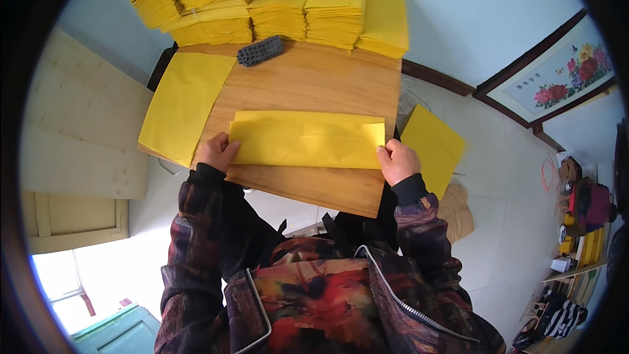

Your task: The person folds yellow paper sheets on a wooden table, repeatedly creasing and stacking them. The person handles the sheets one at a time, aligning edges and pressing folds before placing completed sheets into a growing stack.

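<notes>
A folded sheet of yellow paper (308, 141) lies lengthwise before me on the wooden table (308, 85), its top layers slightly offset at the far edge. My left hand (219, 152) is closed on its left end, thumb on top. At the right end, my right hand (398, 162) pinches the near corner between thumb and fingers. Flat on the table's left side is an unfolded yellow sheet (183, 105), close to my left hand. A dark grey textured roller-shaped object (260, 51) rests farther back.
Tall stacks of folded yellow paper (334, 0) line the table's back edge against the wall. Right of the table, below its top, is more yellow paper (432, 147). A framed flower picture (557, 72) and a cluttered shelf (580, 275) stand farther right; wooden boards (85, 118) lean at left.
</notes>
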A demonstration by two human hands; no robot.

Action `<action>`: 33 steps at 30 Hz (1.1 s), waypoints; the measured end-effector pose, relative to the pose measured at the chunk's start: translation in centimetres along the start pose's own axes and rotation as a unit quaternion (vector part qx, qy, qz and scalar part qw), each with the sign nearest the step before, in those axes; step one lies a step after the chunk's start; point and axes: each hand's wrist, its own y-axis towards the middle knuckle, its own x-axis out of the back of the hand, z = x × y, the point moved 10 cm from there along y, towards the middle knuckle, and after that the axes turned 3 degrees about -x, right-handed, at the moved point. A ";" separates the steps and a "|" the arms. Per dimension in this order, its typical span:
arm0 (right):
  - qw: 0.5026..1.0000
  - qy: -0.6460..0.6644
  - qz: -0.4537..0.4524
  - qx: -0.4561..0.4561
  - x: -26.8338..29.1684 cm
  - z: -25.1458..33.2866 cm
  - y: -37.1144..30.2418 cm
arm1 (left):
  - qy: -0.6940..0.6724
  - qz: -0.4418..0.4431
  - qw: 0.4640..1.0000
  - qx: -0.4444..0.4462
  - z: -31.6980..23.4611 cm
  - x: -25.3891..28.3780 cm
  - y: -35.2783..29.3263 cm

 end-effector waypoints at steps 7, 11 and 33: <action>0.999 -0.049 -0.002 -0.017 -0.2 -0.2 0.0 | 0.100 -0.032 0.994 -0.025 -1.5 0.3 -0.1; 0.998 -0.056 0.001 -0.022 -0.3 -0.2 0.1 | 0.114 -0.066 0.991 -0.030 -2.1 0.6 -0.4; 0.948 0.053 -0.133 0.285 1.8 9.7 -2.2 | 0.172 -0.036 0.984 0.012 -0.7 -0.4 0.3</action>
